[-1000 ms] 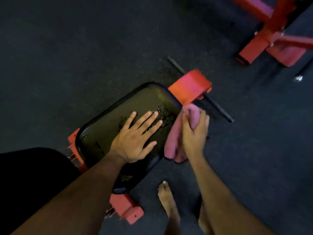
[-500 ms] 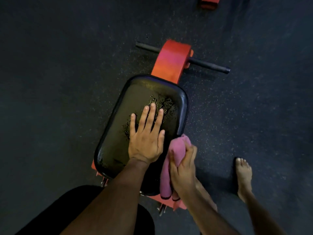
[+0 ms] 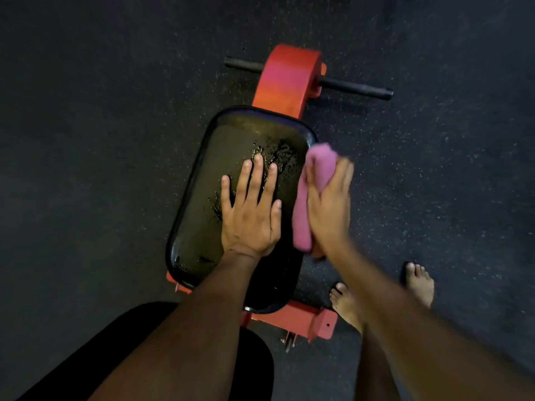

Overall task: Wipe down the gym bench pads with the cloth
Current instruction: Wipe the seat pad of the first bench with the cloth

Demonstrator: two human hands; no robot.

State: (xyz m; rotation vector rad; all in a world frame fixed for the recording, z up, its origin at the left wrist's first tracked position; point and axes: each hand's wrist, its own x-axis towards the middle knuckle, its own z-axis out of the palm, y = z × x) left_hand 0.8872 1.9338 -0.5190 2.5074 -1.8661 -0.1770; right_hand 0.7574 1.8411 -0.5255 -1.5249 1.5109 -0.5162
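Note:
A black gym bench pad [image 3: 208, 175] lies in the middle of the view, shiny, with a cracked, worn patch near its far right part. My left hand [image 3: 250, 212] rests flat on the pad, fingers straight and spread. My right hand [image 3: 330, 204] grips a pink cloth [image 3: 315, 166] against the pad's right edge. The cloth hangs down along that side under my palm.
The pad sits on a red frame [image 3: 278, 79] with a black crossbar [image 3: 356, 87] on the floor beyond it. A red bracket [image 3: 307, 319] sticks out at the near end. My bare feet [image 3: 419, 285] stand on the dark speckled rubber floor to the right.
My right hand with the cloth has slid forward along the pad's right edge, from its near part toward its far corner. My left hand stays flat on the pad. My view shifted slightly.

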